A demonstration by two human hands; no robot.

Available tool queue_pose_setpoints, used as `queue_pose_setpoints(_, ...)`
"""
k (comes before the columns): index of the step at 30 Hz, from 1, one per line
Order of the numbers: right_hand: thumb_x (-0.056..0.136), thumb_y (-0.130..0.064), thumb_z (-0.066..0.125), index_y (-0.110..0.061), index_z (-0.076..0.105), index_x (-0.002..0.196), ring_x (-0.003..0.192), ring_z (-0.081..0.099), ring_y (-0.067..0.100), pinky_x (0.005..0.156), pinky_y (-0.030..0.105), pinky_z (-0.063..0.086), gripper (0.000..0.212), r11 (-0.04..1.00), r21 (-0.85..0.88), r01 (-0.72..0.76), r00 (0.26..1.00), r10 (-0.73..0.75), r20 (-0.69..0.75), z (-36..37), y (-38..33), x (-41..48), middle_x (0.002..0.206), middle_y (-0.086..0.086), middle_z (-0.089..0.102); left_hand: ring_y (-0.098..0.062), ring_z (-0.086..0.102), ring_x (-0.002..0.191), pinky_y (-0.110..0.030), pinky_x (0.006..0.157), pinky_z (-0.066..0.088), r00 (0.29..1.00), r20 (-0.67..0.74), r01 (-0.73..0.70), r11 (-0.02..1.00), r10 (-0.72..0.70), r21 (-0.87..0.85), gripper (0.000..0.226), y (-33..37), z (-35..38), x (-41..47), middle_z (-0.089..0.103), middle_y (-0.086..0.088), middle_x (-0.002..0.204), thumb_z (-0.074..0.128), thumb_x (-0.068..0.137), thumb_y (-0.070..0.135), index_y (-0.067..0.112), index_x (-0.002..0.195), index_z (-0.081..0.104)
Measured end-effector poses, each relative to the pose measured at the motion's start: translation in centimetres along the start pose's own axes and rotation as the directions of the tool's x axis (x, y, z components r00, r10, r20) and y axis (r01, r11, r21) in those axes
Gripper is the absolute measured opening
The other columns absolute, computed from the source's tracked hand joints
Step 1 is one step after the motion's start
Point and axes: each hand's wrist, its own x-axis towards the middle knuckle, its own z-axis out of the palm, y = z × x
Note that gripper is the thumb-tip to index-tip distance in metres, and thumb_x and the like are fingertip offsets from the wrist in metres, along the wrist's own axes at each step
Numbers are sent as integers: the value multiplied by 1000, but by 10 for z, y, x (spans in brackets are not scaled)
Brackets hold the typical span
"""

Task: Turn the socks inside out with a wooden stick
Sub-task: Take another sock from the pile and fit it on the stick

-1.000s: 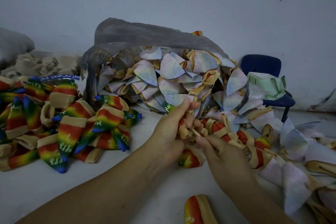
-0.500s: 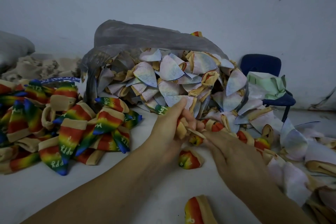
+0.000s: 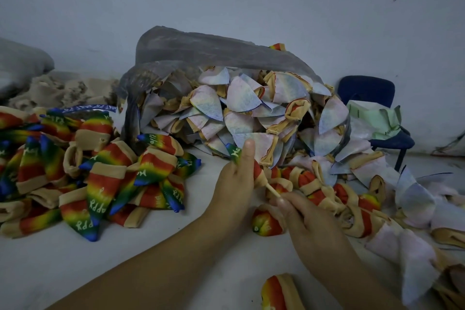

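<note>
I see the left hand [image 3: 232, 184] gripping a sock [image 3: 258, 172] at mid-scene. Its fingers curl round the knitted body and the forefinger lies straight up along it. The sock's green, lettered toe pokes out above the hand. A thin, pale wooden stick [image 3: 273, 189] comes out of the sock's tan ribbed cuff and slants down to the right hand [image 3: 309, 224], which pinches its near end between thumb and fingertips. Left of the hands lies a pile [image 3: 100, 173] of pointed rainbow socks with tan cuffs (right side out, as far as I can judge). Behind, a crinkled grey plastic bag [image 3: 201, 48] spills pale, fuzzy inside-out socks [image 3: 241, 106] over the white table [image 3: 75, 259]. A blue chair [image 3: 366, 90] stands far right against the wall.
</note>
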Motion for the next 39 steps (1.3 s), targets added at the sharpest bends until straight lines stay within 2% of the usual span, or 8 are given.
queue_pose_setpoints(8,76,-67,18,-29,59,87,71,56,12,65,35,44,57,1000,7,-26,999,26,32,4,2,-5,76,2,63,2,50,46,-14,53,40,992,-123,17,1000,-14,25,66,-7,0,1,49,10,44,19,77,80,23,55,45)
queue_pose_setpoints(12,84,-56,30,-35,61,80,77,58,0,60,15,43,38,995,93,-41,999,40,15,6,2,-3,82,-16,66,-9,53,47,-11,51,42,995,-82,-50,990,61,132,87,-9,5,1,53,3,45,18,87,73,-1,56,53)
queue_pose_setpoints(17,86,-54,38,-32,65,78,76,59,10,64,24,44,36,984,180,-14,1000,17,-16,4,1,-1,79,2,66,-3,43,38,-13,41,34,995,-67,-61,993,68,101,59,-4,6,2,45,9,38,32,102,51,22,51,40)
queue_pose_setpoints(22,88,-57,29,-21,63,85,64,57,12,59,42,47,50,983,-103,151,988,-154,-29,-9,11,3,70,-1,61,-10,36,42,-29,52,34,994,74,87,996,-86,-8,57,-1,2,-1,37,7,42,36,100,53,22,53,36)
queue_pose_setpoints(28,86,-60,25,-36,61,84,75,58,3,60,30,47,43,989,-117,90,993,-99,-70,-6,12,0,75,-14,65,-6,40,45,-29,58,37,978,209,2,997,-17,71,68,-5,-1,-3,40,8,47,28,88,77,28,43,41)
queue_pose_setpoints(32,81,-63,21,-46,54,80,82,58,-5,66,26,47,37,997,-79,-8,999,4,-50,-3,12,4,79,-26,63,-4,57,62,-24,75,42,957,288,-19,1000,13,18,80,-11,-4,-1,57,9,60,19,71,95,27,61,60)
queue_pose_setpoints(36,78,-65,17,-34,57,84,76,60,10,69,38,49,51,997,-62,-43,993,36,-111,-4,17,5,76,-10,65,17,62,89,-11,77,40,934,350,114,988,-72,-100,34,-9,-4,-2,69,31,92,35,80,83,66,86,64)
queue_pose_setpoints(39,76,-67,15,-39,54,83,75,55,3,68,33,45,48,996,-53,-69,990,62,-129,-4,18,6,73,-20,59,2,67,98,-12,74,51,941,337,110,977,-43,-183,28,-12,-4,-1,73,14,106,55,81,67,51,98,70)
